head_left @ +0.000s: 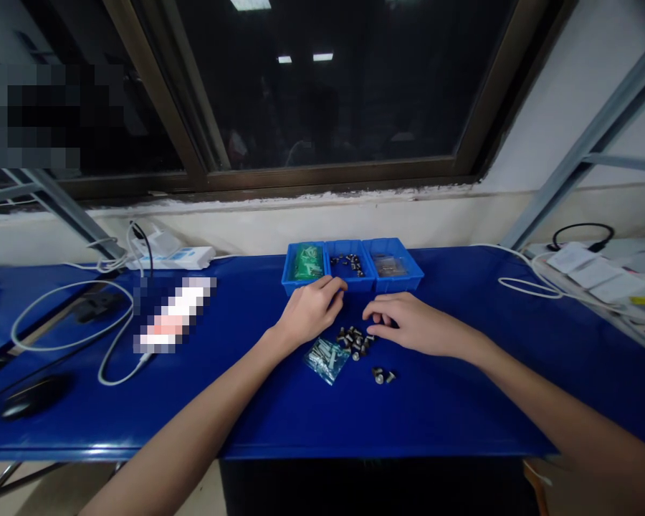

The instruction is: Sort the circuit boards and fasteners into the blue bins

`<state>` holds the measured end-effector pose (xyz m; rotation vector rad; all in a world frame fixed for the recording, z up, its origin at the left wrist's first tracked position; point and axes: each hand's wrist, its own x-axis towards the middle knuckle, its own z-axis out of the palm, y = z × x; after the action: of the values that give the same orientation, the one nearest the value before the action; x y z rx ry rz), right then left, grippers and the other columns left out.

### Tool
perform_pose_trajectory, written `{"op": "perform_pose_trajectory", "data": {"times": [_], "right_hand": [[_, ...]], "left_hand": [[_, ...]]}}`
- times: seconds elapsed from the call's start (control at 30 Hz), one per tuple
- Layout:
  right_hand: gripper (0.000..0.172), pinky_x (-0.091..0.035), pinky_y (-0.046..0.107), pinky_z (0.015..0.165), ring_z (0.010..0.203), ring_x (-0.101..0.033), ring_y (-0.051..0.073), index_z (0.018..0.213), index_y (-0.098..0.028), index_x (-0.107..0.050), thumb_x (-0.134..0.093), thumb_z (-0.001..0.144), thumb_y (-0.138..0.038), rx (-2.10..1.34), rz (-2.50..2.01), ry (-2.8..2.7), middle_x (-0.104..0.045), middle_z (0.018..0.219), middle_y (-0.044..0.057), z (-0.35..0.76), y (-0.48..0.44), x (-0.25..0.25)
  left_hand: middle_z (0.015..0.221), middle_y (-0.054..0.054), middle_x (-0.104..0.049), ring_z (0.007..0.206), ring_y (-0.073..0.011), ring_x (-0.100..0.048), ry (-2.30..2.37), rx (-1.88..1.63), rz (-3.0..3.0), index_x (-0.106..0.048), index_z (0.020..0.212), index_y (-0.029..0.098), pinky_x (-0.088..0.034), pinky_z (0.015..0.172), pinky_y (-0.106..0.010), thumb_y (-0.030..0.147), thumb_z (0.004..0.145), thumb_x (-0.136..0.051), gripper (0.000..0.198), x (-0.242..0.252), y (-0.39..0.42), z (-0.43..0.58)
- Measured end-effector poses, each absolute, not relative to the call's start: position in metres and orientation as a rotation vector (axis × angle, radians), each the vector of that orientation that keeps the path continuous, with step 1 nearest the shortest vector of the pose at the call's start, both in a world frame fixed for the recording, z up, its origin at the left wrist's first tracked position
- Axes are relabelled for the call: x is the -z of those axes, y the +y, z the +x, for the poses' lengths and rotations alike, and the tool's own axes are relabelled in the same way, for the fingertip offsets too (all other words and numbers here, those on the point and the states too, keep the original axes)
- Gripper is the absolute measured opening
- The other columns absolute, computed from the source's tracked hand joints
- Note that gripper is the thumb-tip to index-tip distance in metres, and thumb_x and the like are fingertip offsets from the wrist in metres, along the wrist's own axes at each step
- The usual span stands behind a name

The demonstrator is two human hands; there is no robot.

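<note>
My left hand (314, 308) hovers at the front edge of the middle blue bin (349, 285), fingers loosely bent, thumb apart from them. Nothing shows in it. Across from it, my right hand (408, 321) is half curled above the table, with a gap between thumb and fingers. Between and below the hands lies a pile of short screws (355, 341). A clear bag of longer screws or pins (327, 358) touches the pile's left side. A few loose screws (380, 377) lie nearer the table's front edge. Several small dark screws (355, 264) are inside the middle bin.
The left bin holds a green bag (308, 262); the right bin holds a clear bag of small parts (390, 266). On the left are a blurred-out phone-like object (175, 315), a white cable and a black mouse (35, 396). Cables and white boxes (596, 272) sit far right.
</note>
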<state>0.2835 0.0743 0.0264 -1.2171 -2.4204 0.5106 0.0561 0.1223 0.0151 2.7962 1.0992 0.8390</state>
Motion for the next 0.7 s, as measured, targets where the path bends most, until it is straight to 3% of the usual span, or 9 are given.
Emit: {"op": "perform_pose_trajectory", "data": {"times": [0.3, 0.43, 0.7], "right_hand": [[0.008, -0.043, 0.025, 0.063, 0.069, -0.057, 0.013, 0.085, -0.018, -0.066, -0.068, 0.083, -0.026, -0.783, -1.207, -2.426, -0.063, 0.075, 0.0, 0.2782, 0.0791, -0.0269], [0.005, -0.041, 0.025, 0.064, 0.069, -0.055, 0.013, 0.085, -0.019, -0.067, -0.066, 0.081, -0.018, -0.709, -1.215, -2.452, -0.062, 0.073, -0.001, 0.2788, 0.0779, -0.0218], [0.012, -0.036, 0.025, 0.061, 0.068, -0.052, 0.013, 0.076, -0.019, -0.063, -0.058, 0.081, -0.009, -0.513, -1.219, -2.502, -0.058, 0.069, -0.001, 0.2798, 0.0798, -0.0203]], "left_hand": [[0.103, -0.004, -0.064, 0.083, -0.0163, -0.063, 1.074, -0.697, 2.829, -0.057, 0.107, 0.019, -0.05, 0.071, -0.029, 0.022, 0.098, -0.039, 0.02, -0.0137, 0.1194, 0.0592], [0.101, -0.004, -0.064, 0.083, -0.0162, -0.064, 1.073, -0.697, 2.834, -0.058, 0.107, 0.019, -0.05, 0.071, -0.029, 0.022, 0.099, -0.04, 0.02, -0.0141, 0.1187, 0.0595], [0.099, -0.004, -0.065, 0.084, -0.0176, -0.065, 1.04, -0.655, 2.862, -0.058, 0.107, 0.019, -0.05, 0.07, -0.029, 0.022, 0.099, -0.04, 0.021, -0.0131, 0.1178, 0.0602]]}}
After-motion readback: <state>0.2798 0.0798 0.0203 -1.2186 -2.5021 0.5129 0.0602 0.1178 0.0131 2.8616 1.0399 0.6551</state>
